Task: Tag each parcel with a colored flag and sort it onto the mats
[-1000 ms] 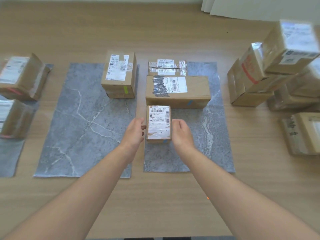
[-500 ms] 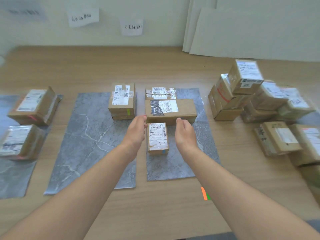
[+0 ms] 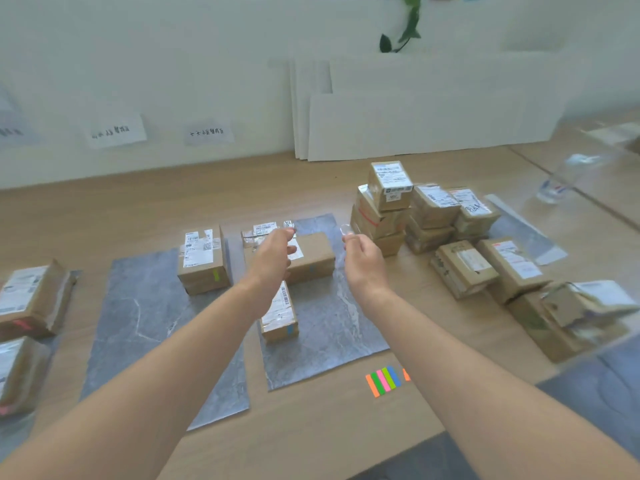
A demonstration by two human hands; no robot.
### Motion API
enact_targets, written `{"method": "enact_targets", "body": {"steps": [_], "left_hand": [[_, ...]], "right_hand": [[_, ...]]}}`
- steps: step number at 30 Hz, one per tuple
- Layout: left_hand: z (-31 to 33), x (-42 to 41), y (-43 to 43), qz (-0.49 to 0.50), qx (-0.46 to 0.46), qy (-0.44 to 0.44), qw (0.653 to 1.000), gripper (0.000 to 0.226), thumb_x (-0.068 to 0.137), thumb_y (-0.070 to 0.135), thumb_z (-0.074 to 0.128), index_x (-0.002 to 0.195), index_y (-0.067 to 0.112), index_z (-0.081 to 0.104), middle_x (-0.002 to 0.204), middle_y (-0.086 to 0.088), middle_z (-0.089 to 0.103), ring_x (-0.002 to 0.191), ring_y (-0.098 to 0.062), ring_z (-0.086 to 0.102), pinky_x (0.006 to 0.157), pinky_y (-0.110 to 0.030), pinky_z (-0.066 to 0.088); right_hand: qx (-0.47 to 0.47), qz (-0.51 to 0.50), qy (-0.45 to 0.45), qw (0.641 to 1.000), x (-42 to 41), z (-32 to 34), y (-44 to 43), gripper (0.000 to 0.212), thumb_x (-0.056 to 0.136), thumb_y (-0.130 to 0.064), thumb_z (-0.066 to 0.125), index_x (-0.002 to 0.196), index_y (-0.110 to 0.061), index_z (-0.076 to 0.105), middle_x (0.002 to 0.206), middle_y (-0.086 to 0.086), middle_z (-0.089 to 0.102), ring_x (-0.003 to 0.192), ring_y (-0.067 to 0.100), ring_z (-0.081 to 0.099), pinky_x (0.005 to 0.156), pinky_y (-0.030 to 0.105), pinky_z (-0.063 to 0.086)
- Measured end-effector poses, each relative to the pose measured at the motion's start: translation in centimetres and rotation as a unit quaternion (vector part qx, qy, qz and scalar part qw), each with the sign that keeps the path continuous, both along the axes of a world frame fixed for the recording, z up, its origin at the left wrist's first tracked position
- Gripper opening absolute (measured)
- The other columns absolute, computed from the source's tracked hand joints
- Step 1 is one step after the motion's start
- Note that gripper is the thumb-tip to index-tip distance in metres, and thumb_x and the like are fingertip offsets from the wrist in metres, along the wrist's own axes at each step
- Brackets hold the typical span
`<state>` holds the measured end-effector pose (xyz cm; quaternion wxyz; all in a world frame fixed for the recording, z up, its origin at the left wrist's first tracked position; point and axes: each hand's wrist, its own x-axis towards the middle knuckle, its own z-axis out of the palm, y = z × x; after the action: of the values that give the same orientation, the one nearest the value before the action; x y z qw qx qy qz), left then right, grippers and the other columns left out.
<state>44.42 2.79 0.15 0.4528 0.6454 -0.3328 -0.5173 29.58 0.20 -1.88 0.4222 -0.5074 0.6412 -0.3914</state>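
**Both hands up, parcel down on the mat**

Wooden table in front of us, and a white wall behind it with paper notes stuck on. White boards lean against the wall, and a green plant trails in at the top.

Grey marbled mats lie side by side on the wood. The parcel lies flat on the mat right of centre, label up, with a blue flag on its near end.

The left hand hangs in the air beyond it, fingers relaxed and apart, holding nothing. Its wrist hides the parcel's far end. The right hand is up too, off to the parcel's right and clear of it, fingers loosely curled. I can make out nothing in it.

Behind the 2 hands a long box lies across the same mat. A box with a green flag stands on the next mat to the left.

Right of the right hand, a pile of parcels sits on the table. Colored flags fan out near the front edge, just beside the right forearm.
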Motion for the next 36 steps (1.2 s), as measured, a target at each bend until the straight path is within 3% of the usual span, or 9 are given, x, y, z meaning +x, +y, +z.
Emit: {"method": "enact_targets", "body": {"steps": [7, 11, 19, 24, 29, 34, 36], "left_hand": [[1.7, -7.9, -2.0, -0.054, 0.001, -0.013, 0.998, 0.041, 0.101, 0.044, 0.042, 0.134, 0.027, 0.059, 0.110, 0.002, 0.061, 0.118, -0.027, 0.056, 0.109, -0.046, 0.044], [1.7, -14.0, -3.2, -0.078, 0.006, -0.011, 0.997, 0.039, 0.101, 0.044, 0.042, 0.132, 0.028, 0.059, 0.116, 0.000, 0.062, 0.111, -0.023, 0.057, 0.103, -0.041, 0.047], [0.2, -26.6, -4.1, -0.109, 0.034, -0.008, 0.993, 0.040, 0.102, 0.040, 0.040, 0.136, 0.026, 0.056, 0.126, -0.003, 0.059, 0.118, -0.025, 0.055, 0.110, -0.045, 0.043], [-1.1, -33.1, -5.4, -0.103, 0.047, -0.009, 0.994, 0.039, 0.100, 0.043, 0.043, 0.132, 0.029, 0.060, 0.122, -0.004, 0.062, 0.114, -0.025, 0.057, 0.107, -0.044, 0.046], [-2.3, -37.1, -6.8, -0.096, 0.063, -0.008, 0.993, 0.037, 0.100, 0.041, 0.043, 0.130, 0.028, 0.061, 0.118, -0.003, 0.062, 0.110, -0.024, 0.058, 0.104, -0.043, 0.048], [-3.4, -39.2, -8.6, -0.086, 0.085, -0.001, 0.993, 0.035, 0.100, 0.041, 0.046, 0.128, 0.028, 0.061, 0.116, -0.003, 0.061, 0.111, -0.024, 0.058, 0.104, -0.043, 0.049], [-4.2, -39.5, -9.5, -0.084, 0.091, 0.001, 0.992, 0.035, 0.099, 0.041, 0.046, 0.128, 0.027, 0.060, 0.118, -0.003, 0.061, 0.111, -0.023, 0.059, 0.104, -0.043, 0.049]], "right_hand": [[-0.006, -0.055, 0.001, 0.998, -8.4, 1.9, -0.2, 0.039, 0.106, -0.039, 0.038, 0.108, -0.011, 0.066, 0.091, -0.007, 0.062, 0.098, 0.020, 0.060, 0.091, 0.039, 0.047], [-0.005, -0.082, -0.005, 0.997, -14.4, 1.9, -0.4, 0.039, 0.106, -0.039, 0.039, 0.108, -0.010, 0.066, 0.093, -0.005, 0.063, 0.101, 0.021, 0.061, 0.094, 0.041, 0.047], [0.018, -0.110, -0.005, 0.994, -26.7, 0.4, -0.8, 0.036, 0.105, -0.036, 0.040, 0.108, -0.011, 0.066, 0.094, -0.004, 0.064, 0.098, 0.021, 0.061, 0.087, 0.035, 0.046], [0.021, -0.123, -0.005, 0.992, -33.6, -0.4, -1.9, 0.039, 0.103, -0.036, 0.042, 0.111, -0.007, 0.066, 0.107, 0.004, 0.070, 0.103, 0.024, 0.062, 0.095, 0.041, 0.049], [0.028, -0.113, -0.004, 0.993, -38.4, -1.1, -2.8, 0.041, 0.105, -0.035, 0.039, 0.118, -0.004, 0.063, 0.115, 0.008, 0.067, 0.109, 0.024, 0.060, 0.089, 0.036, 0.046], [0.045, -0.112, -0.009, 0.993, -40.7, -2.3, -4.2, 0.042, 0.106, -0.034, 0.038, 0.118, -0.003, 0.062, 0.108, 0.003, 0.067, 0.106, 0.022, 0.060, 0.085, 0.035, 0.045], [0.055, -0.110, -0.005, 0.992, -41.1, -3.2, -5.1, 0.041, 0.106, -0.036, 0.038, 0.117, -0.007, 0.063, 0.098, -0.001, 0.066, 0.096, 0.015, 0.060, 0.078, 0.031, 0.044]]}}
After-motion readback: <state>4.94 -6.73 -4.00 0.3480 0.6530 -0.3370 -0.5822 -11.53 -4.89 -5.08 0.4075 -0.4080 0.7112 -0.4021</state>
